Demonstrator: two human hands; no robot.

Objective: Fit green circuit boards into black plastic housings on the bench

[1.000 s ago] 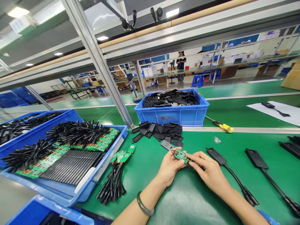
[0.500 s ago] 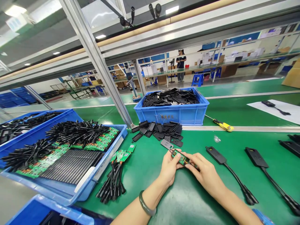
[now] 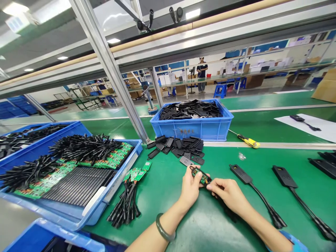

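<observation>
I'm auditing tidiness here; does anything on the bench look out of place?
Possibly the small clear item on the green bench just this side of the screwdriver: it resembles none of the black parts nearby, though it's too small to identify.

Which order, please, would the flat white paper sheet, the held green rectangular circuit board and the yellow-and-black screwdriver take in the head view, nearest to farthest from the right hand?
1. Held green circuit board: just left of the right hand, in the left hand.
2. Yellow-and-black screwdriver: farther ahead, slightly rightward.
3. White paper sheet: farthest, ahead and well rightward.
</observation>
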